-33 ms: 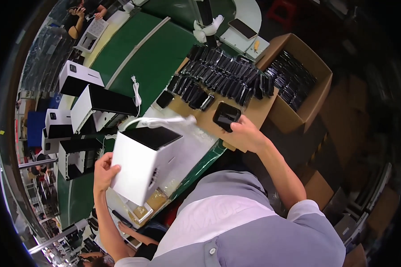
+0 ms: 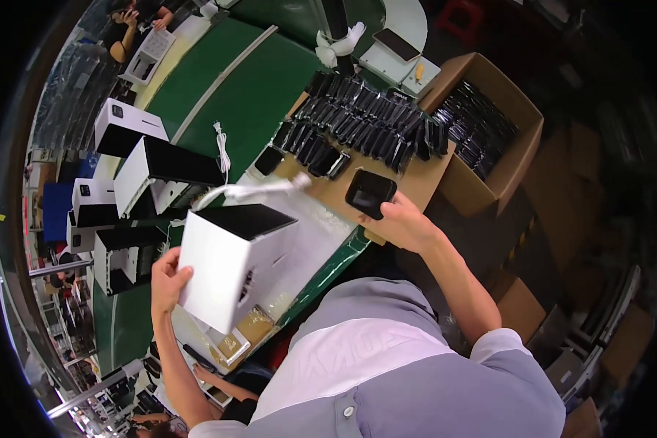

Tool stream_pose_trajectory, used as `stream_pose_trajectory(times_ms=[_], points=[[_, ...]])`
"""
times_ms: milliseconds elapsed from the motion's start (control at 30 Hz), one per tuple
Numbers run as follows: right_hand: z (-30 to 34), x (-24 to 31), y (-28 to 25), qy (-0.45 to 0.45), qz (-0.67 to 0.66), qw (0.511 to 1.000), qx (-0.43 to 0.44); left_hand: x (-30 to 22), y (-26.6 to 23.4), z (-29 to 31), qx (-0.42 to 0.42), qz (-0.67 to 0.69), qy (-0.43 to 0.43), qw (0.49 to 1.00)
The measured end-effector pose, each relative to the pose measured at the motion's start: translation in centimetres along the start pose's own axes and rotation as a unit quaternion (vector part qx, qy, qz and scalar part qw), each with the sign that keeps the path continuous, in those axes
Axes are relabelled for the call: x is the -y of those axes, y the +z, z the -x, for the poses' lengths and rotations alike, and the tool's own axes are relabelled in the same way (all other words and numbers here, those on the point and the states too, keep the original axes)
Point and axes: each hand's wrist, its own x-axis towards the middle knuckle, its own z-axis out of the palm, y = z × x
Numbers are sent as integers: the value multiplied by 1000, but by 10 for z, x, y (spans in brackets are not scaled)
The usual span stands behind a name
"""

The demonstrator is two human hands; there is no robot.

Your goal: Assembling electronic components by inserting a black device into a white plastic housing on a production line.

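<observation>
My left hand (image 2: 169,279) grips the side of a white box-shaped appliance housing (image 2: 215,270) with a black panel on top, tilted over the bench. From behind it a white power cord (image 2: 259,188) sticks out to the right, its plug end blurred. In my right hand (image 2: 405,223) is a glossy black rounded-square part (image 2: 371,193), pinched between thumb and fingers over a cardboard sheet (image 2: 336,193). Just beyond that hand, several black parts in clear wrap (image 2: 365,120) lie in rows on the cardboard.
More white-and-black housings (image 2: 171,175) stand on the green bench (image 2: 237,87) at left. A carton (image 2: 500,179) of wrapped black parts is at right. Beyond the rows are a post with white gloves (image 2: 341,47) and a dark tablet (image 2: 396,45). Other people work at far left and lower left.
The housing has shifted slightly left and turned a little in my left hand, and its cord swung left. My right hand has moved slightly left with the black part.
</observation>
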Motion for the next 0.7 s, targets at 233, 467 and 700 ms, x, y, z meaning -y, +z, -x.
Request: stream_pose_trajectory(times_ms=[233, 467, 700], points=[[8, -9, 65, -27, -130, 967, 218, 11, -16, -8, -102, -196, 79, 972], [-24, -16, 97, 115, -73, 896, 422, -102, 113, 15, 50, -81, 221, 971], [-13, -34, 81, 234, -49, 894, 380, -72, 145, 14, 193, 110, 128, 966]])
